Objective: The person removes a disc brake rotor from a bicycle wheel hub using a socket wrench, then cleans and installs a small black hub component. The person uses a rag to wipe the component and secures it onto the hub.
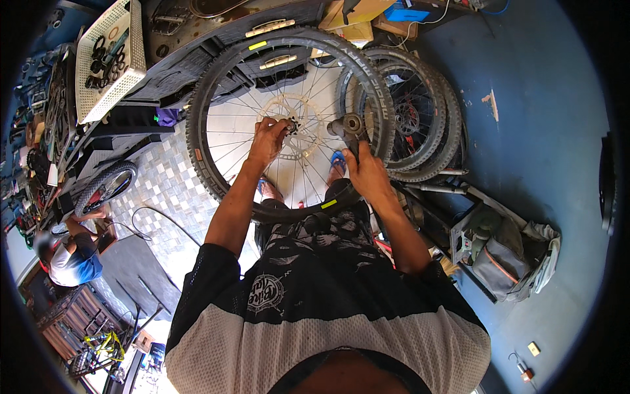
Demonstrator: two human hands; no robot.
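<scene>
A bicycle wheel with a black knobbly tyre [203, 157] is in front of my body, its near rim by my thighs. Thin spokes run to the hub, around which sits a silver brake disc [291, 155]. My left hand [266, 142] is closed at the hub, fingertips pinched by a small dark toothed part [292, 126]. What exactly the fingers grip is partly hidden. Right of the hub, my right hand [369, 173] is wrapped round the handle of a hammer [348, 125]. The hammer's dark head is over the spokes near the tyre's right side.
More wheels [430, 141] lean together at the right, beside a blue wall [518, 85]. A white perforated basket [134, 65] with small rings stands on the workbench [197, 43]. A grey bag [502, 262] lies lower right. Another person [73, 259] sits at far left near a wheel [108, 186].
</scene>
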